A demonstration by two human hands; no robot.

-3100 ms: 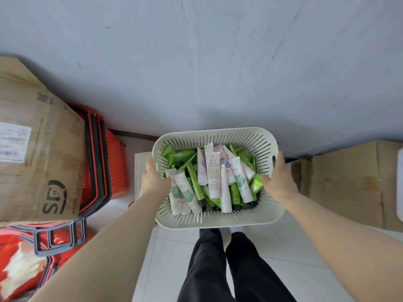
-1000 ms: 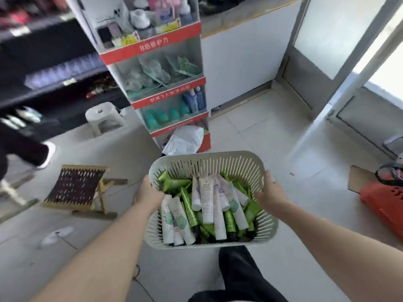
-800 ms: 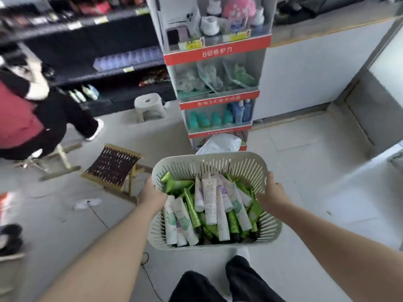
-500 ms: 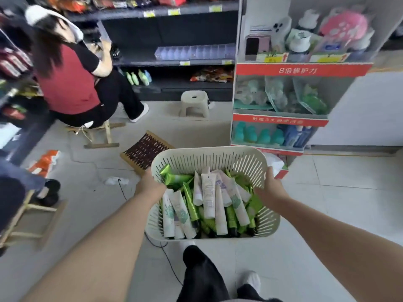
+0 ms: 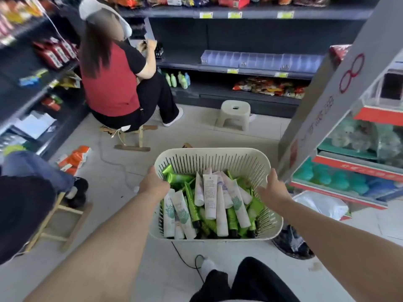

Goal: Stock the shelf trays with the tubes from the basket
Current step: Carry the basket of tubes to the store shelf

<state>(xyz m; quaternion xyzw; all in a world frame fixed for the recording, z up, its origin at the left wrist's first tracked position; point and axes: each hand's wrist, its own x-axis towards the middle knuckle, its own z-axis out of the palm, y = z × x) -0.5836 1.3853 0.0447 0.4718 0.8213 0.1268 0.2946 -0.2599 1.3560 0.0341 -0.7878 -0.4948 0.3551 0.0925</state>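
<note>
well, both sets of fingers are busy: the left hand (image 5: 153,184) has its fingers curled over the left rim of the basket (image 5: 213,152), and the right hand (image 5: 271,188) grips the right rim, thumb lying up along the edge. neither hand holds a tube. the basket hangs between them above the floor, clear of it, in front of the body.

the tubes (image 5: 210,197) lie heaped inside, right between the hands. most run lengthwise away from the person, dark caps toward the near wall. two white ones lie just beside the left fingers, green ones by the right.

the trays (image 5: 261,59) are well apart from all this: a row of clear divided bins on the mid shelf across the aisle, ahead, higher and a little to the right. they run left to right, and the bins look empty. that side seems to favour the right hand for placing, once one hand lets go of the rim.

a stool (image 5: 235,115) stands on the floor below the trays. a seated person (image 5: 113,83) works at the shelves to the left.
</note>
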